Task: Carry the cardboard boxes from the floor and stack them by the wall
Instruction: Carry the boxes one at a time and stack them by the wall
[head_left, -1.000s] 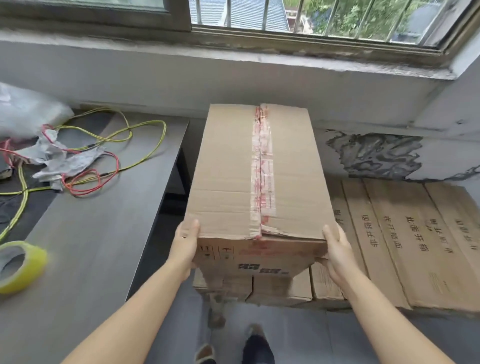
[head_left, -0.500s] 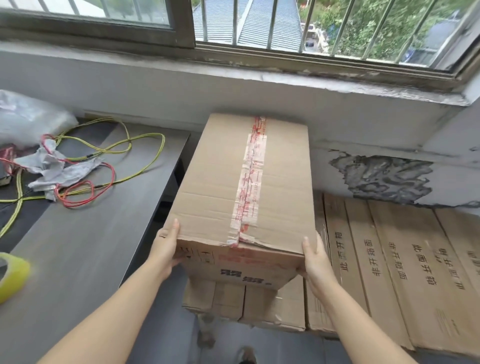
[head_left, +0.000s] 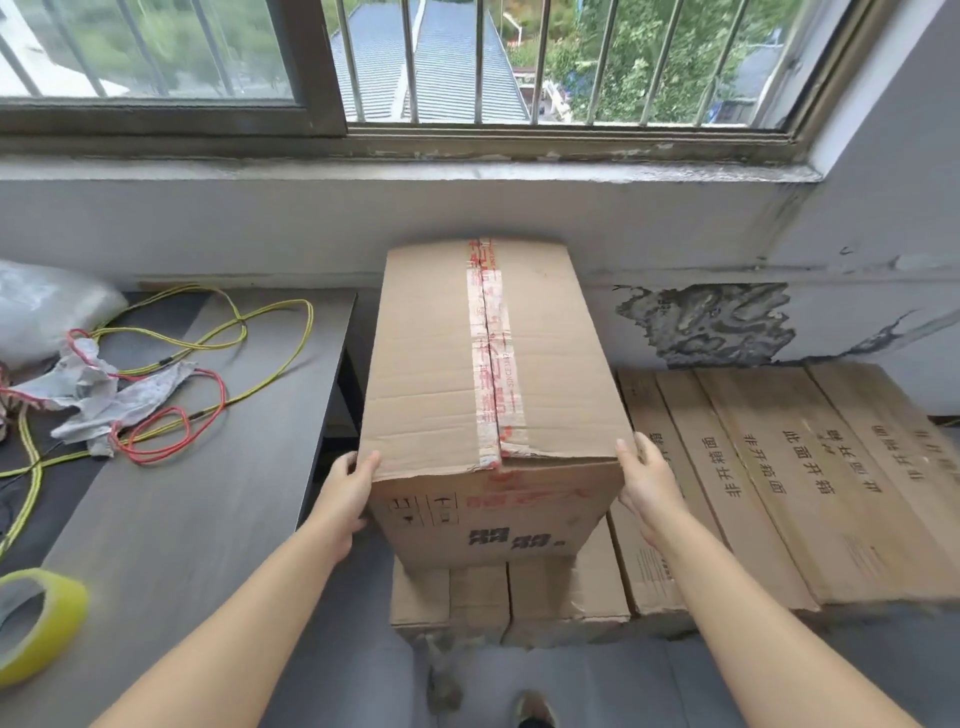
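Note:
A tall brown cardboard box (head_left: 431, 374) with red-printed tape along its top seam sits on a lower cardboard box (head_left: 540, 597) against the wall under the window. My left hand (head_left: 345, 493) presses flat on the box's left side near the front corner. My right hand (head_left: 647, 483) lies flat against its right side, fingers straight. To the right, several long flat cardboard boxes (head_left: 810, 478) with printed characters lie side by side by the wall.
A grey table (head_left: 171, 519) stands at the left, carrying yellow and red cables (head_left: 208, 358), crumpled paper (head_left: 98, 395), a plastic bag (head_left: 47, 306) and a yellow tape roll (head_left: 36, 618). My shoe (head_left: 532, 712) shows on the grey floor below.
The box has moved forward and down toward the wall and now rests squarely on the lower box. Both hands stay on its sides.

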